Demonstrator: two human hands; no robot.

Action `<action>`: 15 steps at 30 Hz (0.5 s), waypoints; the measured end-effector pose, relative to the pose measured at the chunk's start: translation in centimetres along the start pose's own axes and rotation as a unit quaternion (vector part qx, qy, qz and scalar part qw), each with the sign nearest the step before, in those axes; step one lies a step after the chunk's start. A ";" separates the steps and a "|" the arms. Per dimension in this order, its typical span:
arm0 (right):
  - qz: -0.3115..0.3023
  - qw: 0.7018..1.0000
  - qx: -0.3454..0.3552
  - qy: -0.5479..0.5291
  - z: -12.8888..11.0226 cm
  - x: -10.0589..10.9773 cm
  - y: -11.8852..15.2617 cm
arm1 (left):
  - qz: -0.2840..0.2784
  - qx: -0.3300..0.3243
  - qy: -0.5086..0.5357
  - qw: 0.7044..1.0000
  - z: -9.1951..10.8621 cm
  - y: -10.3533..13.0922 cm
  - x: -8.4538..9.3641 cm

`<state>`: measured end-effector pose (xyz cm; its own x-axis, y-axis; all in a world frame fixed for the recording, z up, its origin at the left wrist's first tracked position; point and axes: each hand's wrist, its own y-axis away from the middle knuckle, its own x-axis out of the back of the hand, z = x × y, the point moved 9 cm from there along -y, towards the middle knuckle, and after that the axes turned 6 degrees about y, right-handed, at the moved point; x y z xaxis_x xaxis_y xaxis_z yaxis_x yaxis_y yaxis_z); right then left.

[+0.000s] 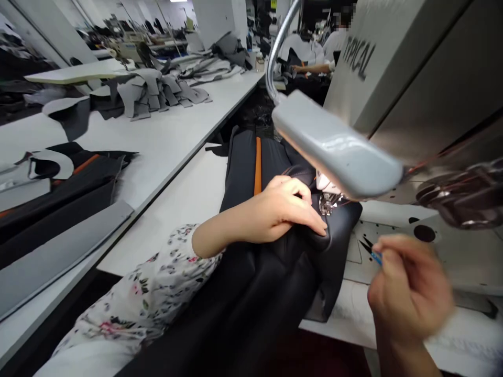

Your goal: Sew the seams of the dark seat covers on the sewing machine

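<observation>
My left hand (285, 209) presses flat on the black cover (267, 283); my right hand (408, 293) pinches little blue snips (376, 256) beside it

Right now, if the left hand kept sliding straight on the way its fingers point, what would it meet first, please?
Probably the presser foot and needle area of the sewing machine: the left hand lies on the black material, fingertips aimed just below it, though depth is hard to judge.

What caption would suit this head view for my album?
Left hand presses black leather at a sewing machine; blurred right hand holds something blue.
</observation>
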<state>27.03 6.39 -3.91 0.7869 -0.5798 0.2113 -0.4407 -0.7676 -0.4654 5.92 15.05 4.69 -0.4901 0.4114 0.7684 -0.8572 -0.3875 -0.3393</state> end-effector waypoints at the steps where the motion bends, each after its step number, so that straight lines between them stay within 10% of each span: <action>1: -0.053 0.998 0.046 0.003 -2.0 0.0 1.9 | 0.045 -0.011 -0.012 0.999 0.5 0.9 0.3; 4: -0.318 0.947 0.035 0.017 -3.6 -3.8 7.6 | 0.255 0.015 -0.049 0.966 1.6 5.2 1.2; 7: -0.408 0.900 -0.153 -0.010 -0.2 -7.5 10.4 | 0.351 0.068 -0.079 0.930 2.5 9.9 -0.7; 12: -0.434 0.768 -0.369 -0.294 -0.7 -11.1 13.1 | 0.235 0.055 -0.241 0.940 4.5 11.4 -2.2; 15: -0.461 0.822 -0.249 -0.224 -3.2 -8.8 13.5 | 0.074 0.007 -0.313 0.947 5.6 8.2 -1.0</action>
<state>12.79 0.23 -9.25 0.9163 0.3843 -0.1129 0.3979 -0.9056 0.1470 0.29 6.80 4.18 -0.4117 -0.2158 0.8854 -0.7822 -0.4148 -0.4648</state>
